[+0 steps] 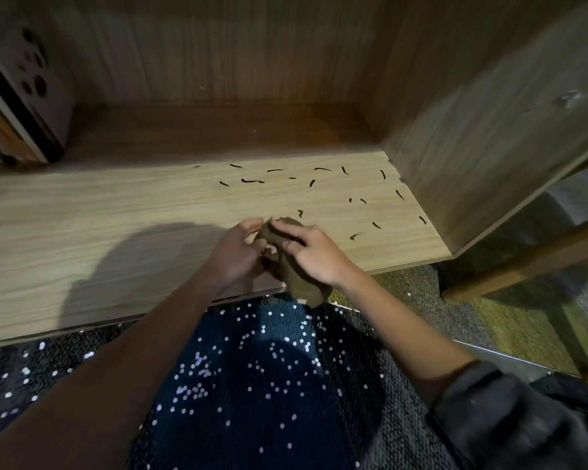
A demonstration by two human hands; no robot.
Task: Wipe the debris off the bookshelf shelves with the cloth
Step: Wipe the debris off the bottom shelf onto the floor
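Between the fingertips [279,226] of both hands: one crumpled brown cloth [286,266], bunched over the front edge of the pale wood-grain bookshelf shelf [116,232], left hand [238,252] curled around its left side, right hand [311,254] pinching it from above, a loose tail hanging past the edge. Beyond the hands, to the right: small dark curled bits of debris [313,184], scattered toward the brown side panel [489,147], apparently none gathered. Judged status: wiping of this patch not begun; left half shows bare.
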